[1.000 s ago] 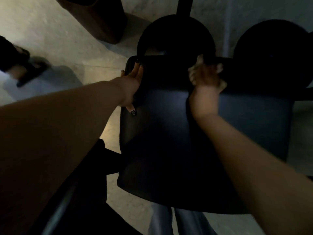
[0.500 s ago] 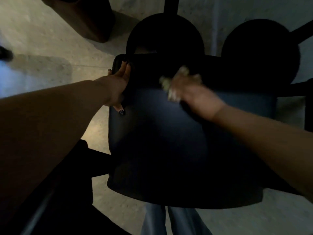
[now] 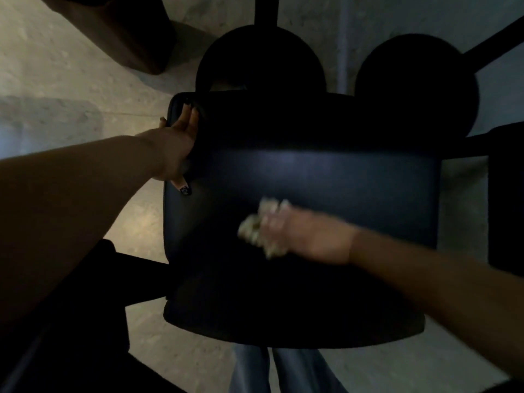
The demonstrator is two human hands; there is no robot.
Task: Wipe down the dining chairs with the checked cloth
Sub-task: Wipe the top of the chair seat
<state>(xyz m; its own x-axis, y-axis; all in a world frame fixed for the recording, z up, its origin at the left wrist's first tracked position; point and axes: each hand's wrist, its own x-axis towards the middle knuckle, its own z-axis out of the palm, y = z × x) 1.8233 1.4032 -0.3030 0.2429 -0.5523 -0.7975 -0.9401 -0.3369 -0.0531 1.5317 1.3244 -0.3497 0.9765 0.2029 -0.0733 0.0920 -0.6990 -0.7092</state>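
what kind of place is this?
Probably a dim dining area, maybe a café or restaurant: a dark padded dining chair being wiped with a cloth, two round black seats or table bases beyond it, and a polished concrete-like floor.

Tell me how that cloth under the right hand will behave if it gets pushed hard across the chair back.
The checked cloth looks bunched and soft, so it would probably crumple further rather than slide flat. It seems light; the right hand covers most of it. The chair back looks smooth, so it should glide easily.
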